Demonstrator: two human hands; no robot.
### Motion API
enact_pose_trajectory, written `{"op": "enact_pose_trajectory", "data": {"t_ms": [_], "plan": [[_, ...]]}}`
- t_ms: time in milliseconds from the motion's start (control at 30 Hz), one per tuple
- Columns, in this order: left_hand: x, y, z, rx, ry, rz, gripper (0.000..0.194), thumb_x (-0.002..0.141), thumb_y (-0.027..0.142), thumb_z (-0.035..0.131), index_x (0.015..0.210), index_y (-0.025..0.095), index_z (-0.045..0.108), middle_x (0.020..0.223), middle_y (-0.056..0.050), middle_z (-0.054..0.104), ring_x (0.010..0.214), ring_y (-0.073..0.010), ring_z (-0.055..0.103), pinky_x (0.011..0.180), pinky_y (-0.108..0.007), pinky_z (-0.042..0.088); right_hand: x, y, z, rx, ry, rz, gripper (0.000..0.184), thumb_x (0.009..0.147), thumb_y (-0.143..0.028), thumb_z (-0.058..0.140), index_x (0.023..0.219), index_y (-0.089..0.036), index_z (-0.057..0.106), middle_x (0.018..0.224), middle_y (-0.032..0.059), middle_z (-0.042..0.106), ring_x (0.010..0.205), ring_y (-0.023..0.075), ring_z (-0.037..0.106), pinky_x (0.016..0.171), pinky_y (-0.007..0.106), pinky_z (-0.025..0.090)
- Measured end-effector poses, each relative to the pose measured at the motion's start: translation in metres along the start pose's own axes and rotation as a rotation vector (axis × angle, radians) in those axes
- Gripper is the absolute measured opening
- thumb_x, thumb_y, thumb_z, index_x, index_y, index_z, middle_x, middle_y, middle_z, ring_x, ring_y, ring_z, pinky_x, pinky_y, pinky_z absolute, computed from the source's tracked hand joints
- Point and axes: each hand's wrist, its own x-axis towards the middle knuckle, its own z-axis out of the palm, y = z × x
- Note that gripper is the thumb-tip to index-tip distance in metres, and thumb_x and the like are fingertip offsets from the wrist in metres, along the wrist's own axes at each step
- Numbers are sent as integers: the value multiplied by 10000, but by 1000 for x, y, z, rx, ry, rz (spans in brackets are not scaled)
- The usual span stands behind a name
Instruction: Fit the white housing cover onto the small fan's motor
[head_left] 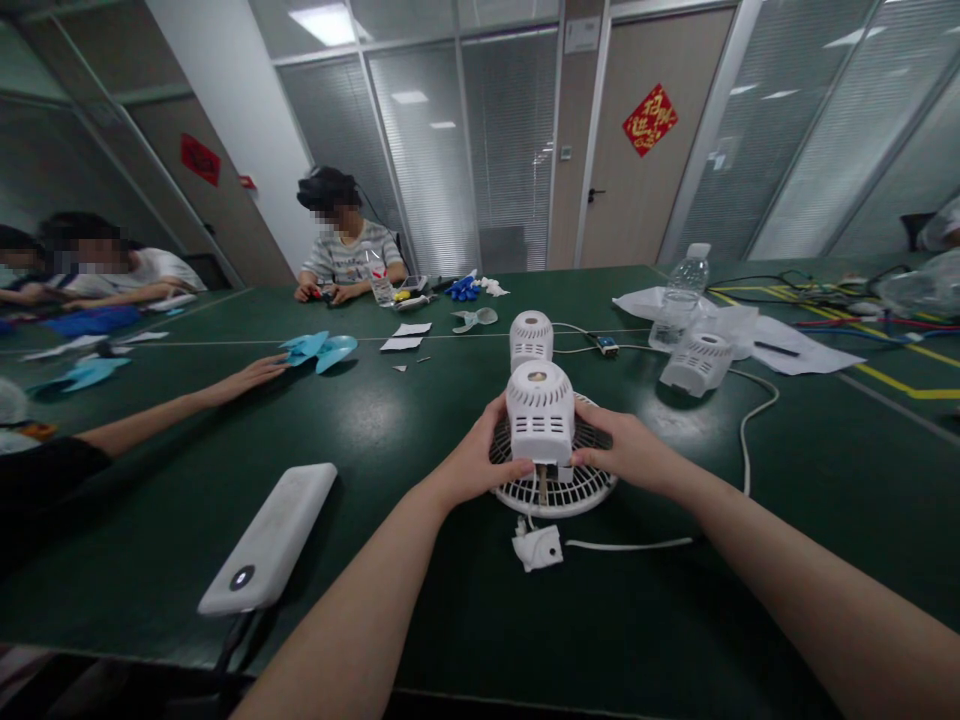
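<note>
A small white fan lies face down on the green table, its round grille point(555, 492) flat and its white motor housing point(539, 412) sticking up. My left hand point(478, 462) grips the grille's left side, thumb against the housing base. My right hand point(627, 447) grips the right side the same way. A small white switch part point(538, 548) on a white cable point(630, 545) lies just in front of the fan.
A white power bank point(271, 536) lies front left. Two more white motor housings point(531, 338) point(697, 362), a water bottle point(679, 300), white paper point(780, 345) and blue fan blades point(322, 350) sit farther back. Another person's hand point(251, 378) reaches in from the left; other people sit beyond.
</note>
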Motion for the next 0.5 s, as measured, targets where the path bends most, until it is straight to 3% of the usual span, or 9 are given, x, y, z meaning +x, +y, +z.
{"op": "enact_pose_trajectory", "data": {"t_ms": [300,500], "plan": [[0,5,1,6,0,-36,956,694,409,770,1460,251,219,1495,-138,341,1377,-350,329,1130,-570,266,-2,3,-4,-52,-51,-4,912,781,-554,660,1503,-156,270,1441,133,449,1280,317,483,1075,504,390],[0,4,1,45,8,-63,949,682,417,782,1449,252,247,1496,-136,342,1379,-349,330,1129,-576,268,-3,0,-10,-21,-68,-9,865,773,-568,668,1480,-201,331,1437,97,462,1275,309,490,1079,509,383]]}}
